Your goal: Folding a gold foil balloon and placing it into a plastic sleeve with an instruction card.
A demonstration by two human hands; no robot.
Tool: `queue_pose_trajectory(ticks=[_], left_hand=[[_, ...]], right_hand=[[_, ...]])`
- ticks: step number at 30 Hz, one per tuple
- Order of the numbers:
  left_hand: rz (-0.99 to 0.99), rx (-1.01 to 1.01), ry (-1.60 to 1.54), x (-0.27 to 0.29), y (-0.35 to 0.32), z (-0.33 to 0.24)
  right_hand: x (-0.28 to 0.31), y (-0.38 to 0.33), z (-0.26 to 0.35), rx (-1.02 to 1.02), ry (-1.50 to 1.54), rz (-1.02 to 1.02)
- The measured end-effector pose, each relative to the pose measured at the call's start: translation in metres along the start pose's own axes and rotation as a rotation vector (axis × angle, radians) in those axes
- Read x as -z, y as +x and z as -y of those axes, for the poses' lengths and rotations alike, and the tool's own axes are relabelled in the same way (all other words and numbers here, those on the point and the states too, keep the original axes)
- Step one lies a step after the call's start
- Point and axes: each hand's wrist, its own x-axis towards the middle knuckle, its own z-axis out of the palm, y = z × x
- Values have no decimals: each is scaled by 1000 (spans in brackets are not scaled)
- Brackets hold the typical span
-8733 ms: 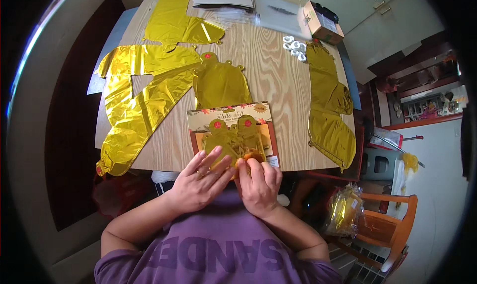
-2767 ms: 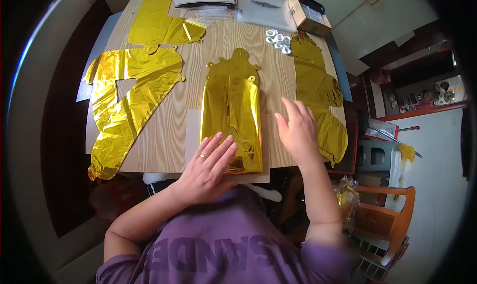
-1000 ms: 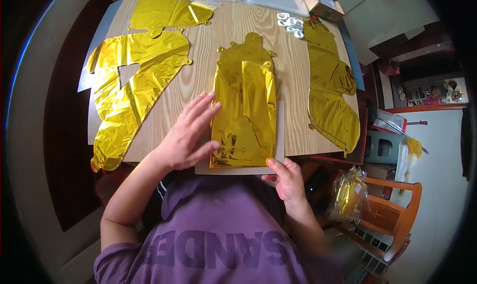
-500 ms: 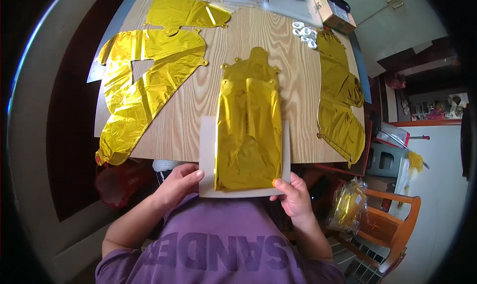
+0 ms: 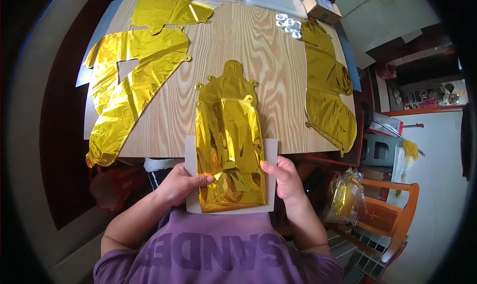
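Note:
A flat, folded gold foil balloon [image 5: 231,150] lies on a pale cardboard sheet [image 5: 271,184], reaching past the table's near edge toward my body. Its tabbed end rests on the wood. My left hand [image 5: 185,183] grips the left side, thumb on the foil and fingers out of sight under the card. On the opposite side my right hand [image 5: 285,175] pinches the edge, its thumb also on the foil. More uninflated gold foil balloons are spread out: a large one [image 5: 144,85] at the left, one [image 5: 164,8] at the far left, and one [image 5: 328,90] at the right.
Small white rolls [image 5: 289,25] sit near a cardboard box [image 5: 318,5] at the back right of the wooden table [image 5: 223,40]. Clear plastic sheets [image 5: 273,0] lie at the back. A wooden chair [image 5: 390,209] stands right of me, beside a plastic bag of gold foil [image 5: 345,197].
The balloon and card have come closer to my body. My left thumb has moved from the card onto the foil, and my right hand has shifted up along the side.

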Motion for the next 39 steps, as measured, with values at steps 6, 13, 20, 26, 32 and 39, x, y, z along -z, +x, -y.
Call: queue_pose_trajectory(ticks=[6, 13, 20, 26, 32, 39], left_hand=[[-14, 18, 78, 1, -11, -8], [173, -336, 136, 11, -20, -63], [40, -439, 380, -5, -11, -62], [-11, -588, 491, -10, -12, -57], [-53, -813, 780, 0, -15, -47], [-48, -796, 891, -10, -21, -60]], right_hand=[[-5, 0, -14, 87, -25, -89], [-19, -16, 9, 175, -127, -84], [-20, -18, 23, 181, -95, 7], [-12, -9, 21, 241, -212, 25], [-17, -18, 19, 478, -294, 93], [-11, -26, 19, 577, -374, 160]])
